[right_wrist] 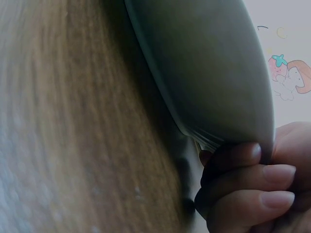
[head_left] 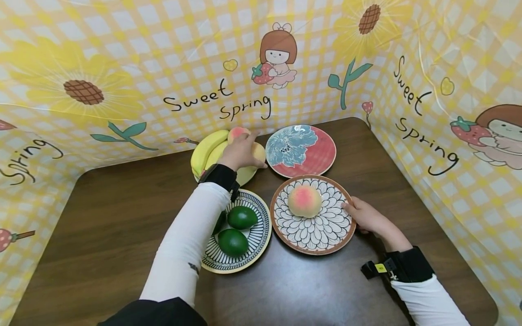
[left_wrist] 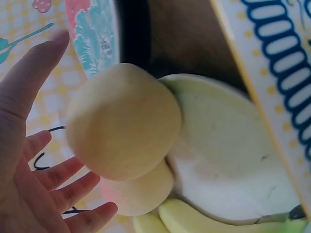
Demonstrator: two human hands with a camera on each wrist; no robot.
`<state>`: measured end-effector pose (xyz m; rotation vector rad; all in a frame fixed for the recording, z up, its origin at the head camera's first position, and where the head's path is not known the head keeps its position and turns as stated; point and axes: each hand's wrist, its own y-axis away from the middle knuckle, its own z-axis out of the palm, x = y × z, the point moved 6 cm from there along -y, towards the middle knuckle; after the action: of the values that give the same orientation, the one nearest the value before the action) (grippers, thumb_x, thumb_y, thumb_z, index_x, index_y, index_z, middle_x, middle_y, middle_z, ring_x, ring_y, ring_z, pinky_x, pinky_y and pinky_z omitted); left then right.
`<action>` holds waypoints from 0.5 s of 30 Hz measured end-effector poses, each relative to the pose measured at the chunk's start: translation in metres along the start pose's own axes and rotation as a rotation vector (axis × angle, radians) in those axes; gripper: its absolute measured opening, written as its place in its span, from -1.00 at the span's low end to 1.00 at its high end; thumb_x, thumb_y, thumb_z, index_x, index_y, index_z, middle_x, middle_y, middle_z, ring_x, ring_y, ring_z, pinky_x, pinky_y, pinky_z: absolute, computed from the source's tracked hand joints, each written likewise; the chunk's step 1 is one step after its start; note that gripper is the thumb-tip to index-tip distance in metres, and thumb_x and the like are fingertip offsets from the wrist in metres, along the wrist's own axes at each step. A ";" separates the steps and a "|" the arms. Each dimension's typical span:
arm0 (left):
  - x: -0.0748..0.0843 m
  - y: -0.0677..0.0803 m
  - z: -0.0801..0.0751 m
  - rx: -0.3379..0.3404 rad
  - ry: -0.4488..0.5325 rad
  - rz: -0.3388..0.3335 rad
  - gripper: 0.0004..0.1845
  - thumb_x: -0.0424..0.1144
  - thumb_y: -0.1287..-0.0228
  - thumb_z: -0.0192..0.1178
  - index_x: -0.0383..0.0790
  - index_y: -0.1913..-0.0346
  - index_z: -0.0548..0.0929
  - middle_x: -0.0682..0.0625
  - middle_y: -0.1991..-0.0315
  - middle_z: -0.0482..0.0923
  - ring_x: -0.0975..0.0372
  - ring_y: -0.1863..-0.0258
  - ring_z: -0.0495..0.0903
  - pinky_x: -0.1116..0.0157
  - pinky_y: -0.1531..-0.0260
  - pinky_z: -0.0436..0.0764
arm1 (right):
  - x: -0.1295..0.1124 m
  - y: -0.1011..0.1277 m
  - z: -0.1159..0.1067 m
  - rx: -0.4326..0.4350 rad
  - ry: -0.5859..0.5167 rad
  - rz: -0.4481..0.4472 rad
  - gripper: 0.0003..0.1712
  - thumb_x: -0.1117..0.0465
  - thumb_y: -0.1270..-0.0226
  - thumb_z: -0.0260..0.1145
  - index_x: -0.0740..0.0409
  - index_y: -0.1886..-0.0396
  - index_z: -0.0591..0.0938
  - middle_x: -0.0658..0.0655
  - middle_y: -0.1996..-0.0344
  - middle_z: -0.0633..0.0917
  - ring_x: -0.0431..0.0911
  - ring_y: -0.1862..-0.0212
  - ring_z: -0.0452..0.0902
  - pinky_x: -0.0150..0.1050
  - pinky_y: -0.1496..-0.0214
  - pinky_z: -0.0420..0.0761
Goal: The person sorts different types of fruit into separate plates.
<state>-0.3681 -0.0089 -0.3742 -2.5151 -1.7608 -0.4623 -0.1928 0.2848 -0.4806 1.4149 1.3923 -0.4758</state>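
Note:
At the far side of the table, my left hand (head_left: 239, 153) reaches over a pale plate (left_wrist: 221, 145) bearing bananas (head_left: 209, 151) and two peaches. In the left wrist view, its thumb and fingers are spread beside the nearer peach (left_wrist: 124, 121), and the other peach (left_wrist: 138, 191) sits just behind it. My right hand (head_left: 369, 216) grips the rim of a brown-edged plate with a petal pattern (head_left: 314, 235), thumb on top. From the right wrist view, its fingers curl under that plate's underside (right_wrist: 209, 73). A single peach (head_left: 305, 201) lies on this plate.
A patterned plate (head_left: 264, 242) with several green, avocado-like fruits (head_left: 233, 242) stands at front left, partly under my left forearm. Behind the petal plate is a red and blue flower plate (head_left: 322, 151). A yellow checked cloth (head_left: 195, 54) walls the table's back and sides.

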 end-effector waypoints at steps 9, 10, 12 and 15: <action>-0.003 -0.003 0.012 -0.021 -0.030 -0.035 0.18 0.16 -0.05 0.53 -0.03 -0.65 0.07 -0.29 -0.49 0.27 -0.20 -0.40 0.42 -0.16 -0.31 0.49 | 0.000 0.000 0.000 0.000 0.007 0.010 -0.54 0.12 -0.72 -0.15 0.47 -0.24 0.26 -0.08 0.71 0.36 -0.26 0.73 0.15 -0.38 0.64 0.26; -0.003 -0.004 0.012 -0.023 -0.033 -0.039 0.18 0.16 -0.05 0.52 -0.03 -0.65 0.07 -0.29 -0.49 0.27 -0.21 -0.39 0.42 -0.17 -0.30 0.50 | 0.000 0.000 0.000 0.001 0.009 0.009 -0.55 0.12 -0.72 -0.15 0.47 -0.24 0.26 -0.08 0.71 0.36 -0.26 0.73 0.15 -0.38 0.64 0.26; -0.003 -0.005 0.013 -0.025 -0.039 -0.045 0.18 0.16 -0.07 0.52 -0.03 -0.65 0.06 -0.29 -0.49 0.28 -0.23 -0.36 0.44 -0.16 -0.27 0.52 | 0.000 0.000 0.000 0.003 0.013 0.009 -0.55 0.12 -0.72 -0.15 0.46 -0.23 0.27 -0.08 0.70 0.37 -0.25 0.72 0.16 -0.38 0.64 0.26; -0.004 -0.008 0.014 -0.028 -0.052 -0.050 0.17 0.16 -0.08 0.51 -0.03 -0.66 0.05 -0.30 -0.49 0.27 -0.22 -0.31 0.49 -0.14 -0.26 0.54 | 0.001 -0.001 -0.001 0.008 0.020 0.012 -0.55 0.11 -0.72 -0.15 0.46 -0.22 0.27 -0.07 0.70 0.38 -0.25 0.72 0.16 -0.37 0.64 0.27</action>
<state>-0.3738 -0.0064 -0.3900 -2.5293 -1.8523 -0.4306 -0.1935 0.2854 -0.4811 1.4373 1.3986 -0.4606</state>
